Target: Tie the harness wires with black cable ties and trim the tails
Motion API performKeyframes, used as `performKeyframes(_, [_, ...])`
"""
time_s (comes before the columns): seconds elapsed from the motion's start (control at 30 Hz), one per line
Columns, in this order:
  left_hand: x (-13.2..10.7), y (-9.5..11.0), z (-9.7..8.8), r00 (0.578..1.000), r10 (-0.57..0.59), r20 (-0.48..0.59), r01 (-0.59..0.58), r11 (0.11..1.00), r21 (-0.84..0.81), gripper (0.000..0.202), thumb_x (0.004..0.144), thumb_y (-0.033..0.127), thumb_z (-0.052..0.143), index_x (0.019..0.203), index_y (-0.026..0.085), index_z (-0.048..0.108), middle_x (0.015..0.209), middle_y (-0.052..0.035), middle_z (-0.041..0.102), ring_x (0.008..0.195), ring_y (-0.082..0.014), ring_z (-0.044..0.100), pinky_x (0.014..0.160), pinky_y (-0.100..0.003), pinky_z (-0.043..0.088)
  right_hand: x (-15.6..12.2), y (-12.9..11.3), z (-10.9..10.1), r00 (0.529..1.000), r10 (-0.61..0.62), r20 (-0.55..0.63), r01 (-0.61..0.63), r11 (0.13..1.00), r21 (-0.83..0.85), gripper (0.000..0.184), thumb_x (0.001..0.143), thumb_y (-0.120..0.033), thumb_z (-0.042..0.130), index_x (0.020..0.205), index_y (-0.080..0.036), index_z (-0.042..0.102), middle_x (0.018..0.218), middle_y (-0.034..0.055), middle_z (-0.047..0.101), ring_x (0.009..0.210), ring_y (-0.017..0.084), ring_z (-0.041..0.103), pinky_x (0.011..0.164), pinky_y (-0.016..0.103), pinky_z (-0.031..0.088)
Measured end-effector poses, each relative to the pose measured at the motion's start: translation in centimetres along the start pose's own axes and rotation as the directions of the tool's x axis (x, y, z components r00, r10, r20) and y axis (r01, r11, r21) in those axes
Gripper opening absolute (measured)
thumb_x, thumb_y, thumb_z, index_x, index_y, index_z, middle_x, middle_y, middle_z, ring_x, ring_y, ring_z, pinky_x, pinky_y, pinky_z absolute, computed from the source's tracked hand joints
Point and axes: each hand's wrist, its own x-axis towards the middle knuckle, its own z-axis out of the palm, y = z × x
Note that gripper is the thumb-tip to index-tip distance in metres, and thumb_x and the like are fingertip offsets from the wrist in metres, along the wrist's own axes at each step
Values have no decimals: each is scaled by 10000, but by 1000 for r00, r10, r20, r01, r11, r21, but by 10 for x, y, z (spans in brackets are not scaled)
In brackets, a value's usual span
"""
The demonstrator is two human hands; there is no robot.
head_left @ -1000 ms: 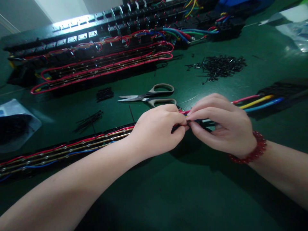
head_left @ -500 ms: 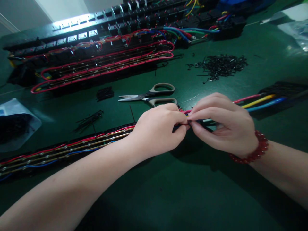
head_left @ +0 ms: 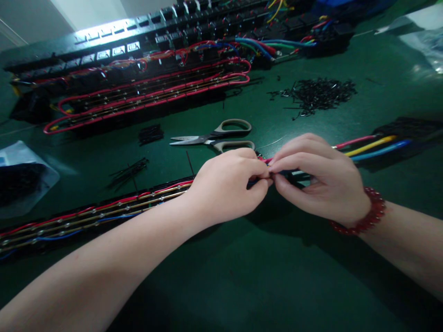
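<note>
A long black strip with red, blue and bare wires point(head_left: 86, 219) lies across the green table point(head_left: 242, 286) in front of me. My left hand point(head_left: 226, 186) and my right hand point(head_left: 318, 177) meet over its middle, fingertips pinched together on the wire bundle. What sits between the fingertips is hidden. Red, yellow and blue wires point(head_left: 372, 146) run out to the right from under my right hand. A red bead bracelet point(head_left: 367, 216) circles my right wrist.
Grey-handled scissors point(head_left: 216, 137) lie just beyond my hands. A heap of black offcuts point(head_left: 316, 92) is at the back right, small bundles of black ties point(head_left: 129, 171) at the left. Finished wired strips point(head_left: 145, 92) are stacked at the back. A plastic bag point(head_left: 20, 177) lies far left.
</note>
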Motion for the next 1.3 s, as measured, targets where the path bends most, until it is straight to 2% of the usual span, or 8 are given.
performKeyframes(0.1, [0, 0, 0, 1000, -3, 0, 3, 1000, -11, 201, 937, 180, 613, 783, 187, 741, 863, -27, 679, 836, -174, 630, 741, -320, 466, 0, -1, 0, 999, 32, 28, -31, 999, -13, 272, 887, -65, 699, 986, -315, 659, 937, 31, 755, 873, 249, 729, 718, 447, 616])
performKeyframes(0.4, [0, 0, 0, 1000, -10, -5, 10, 1000, -19, 252, 983, 200, 609, 761, 182, 728, 839, -18, 651, 812, -161, 598, 723, -316, 431, 0, -1, 1, 998, 63, 12, -62, 997, -52, 261, 878, -83, 717, 967, -319, 651, 935, 23, 751, 868, 254, 734, 719, 442, 620])
performKeyframes(0.9, [0, -1, 2, 1000, 5, -23, -5, 1000, -18, 239, 960, 185, 619, 747, 163, 726, 805, -14, 619, 790, -159, 581, 715, -315, 431, -1, 0, 0, 998, 56, 11, -55, 998, -39, 217, 878, -103, 727, 947, -289, 640, 929, 38, 750, 872, 244, 733, 704, 416, 608])
performKeyframes(1.3, [-3, -5, 5, 995, 55, -85, -51, 997, 50, 239, 1002, 244, 637, 811, 175, 761, 844, -15, 679, 785, -159, 621, 700, -306, 442, -2, -3, 0, 998, 49, 31, -48, 998, -32, 244, 922, -93, 696, 967, -292, 563, 922, 39, 711, 880, 245, 703, 705, 448, 583])
